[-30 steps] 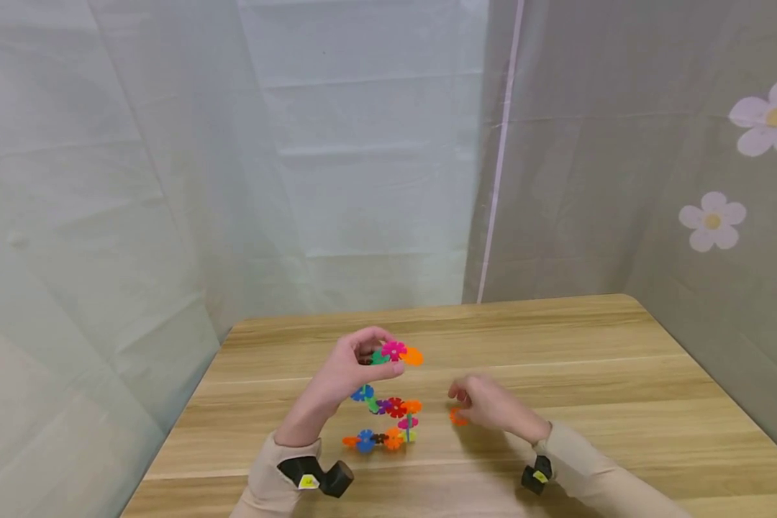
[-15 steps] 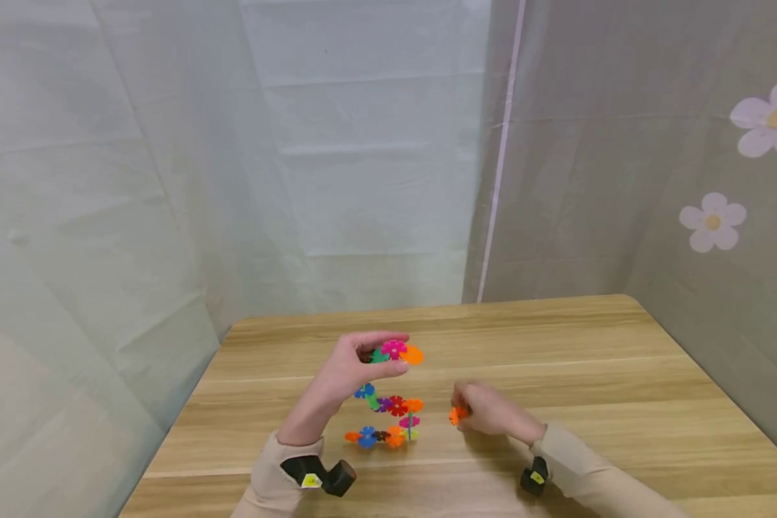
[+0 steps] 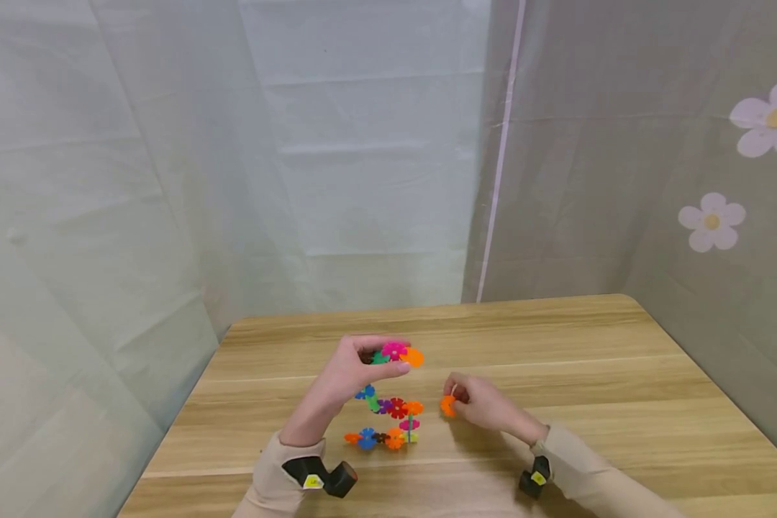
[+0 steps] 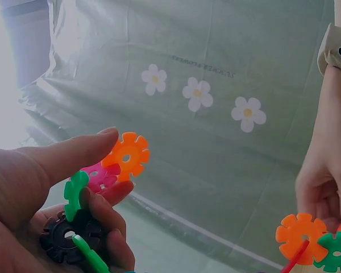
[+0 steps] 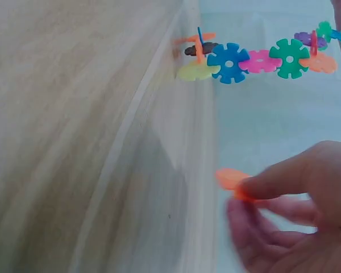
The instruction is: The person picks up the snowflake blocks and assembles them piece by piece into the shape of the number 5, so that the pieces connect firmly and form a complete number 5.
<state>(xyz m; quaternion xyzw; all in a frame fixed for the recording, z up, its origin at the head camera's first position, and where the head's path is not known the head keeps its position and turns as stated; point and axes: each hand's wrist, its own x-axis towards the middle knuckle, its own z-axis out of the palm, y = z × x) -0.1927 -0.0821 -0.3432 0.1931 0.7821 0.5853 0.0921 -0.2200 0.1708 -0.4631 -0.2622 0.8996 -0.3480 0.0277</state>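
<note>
A standing chain of notched plastic snowflake discs in several colours zigzags up from the table. My left hand grips its upper end. Black and green discs sit within the curled fingers, and an orange end disc shows by the thumb tip. My right hand pinches a loose orange snowflake disc between thumb and fingers, to the right of the chain and apart from it. The right wrist view shows that orange disc blurred, with the chain's lower discs beyond.
The wooden table stretches around both hands. Pale curtains stand behind it, with flower prints at the right. A black wrist camera sits on the left sleeve, and another on the right.
My right hand has picked up the orange disc from the table and moved it slightly up and left, toward the chain. The left hand keeps its place, index finger straighter.
</note>
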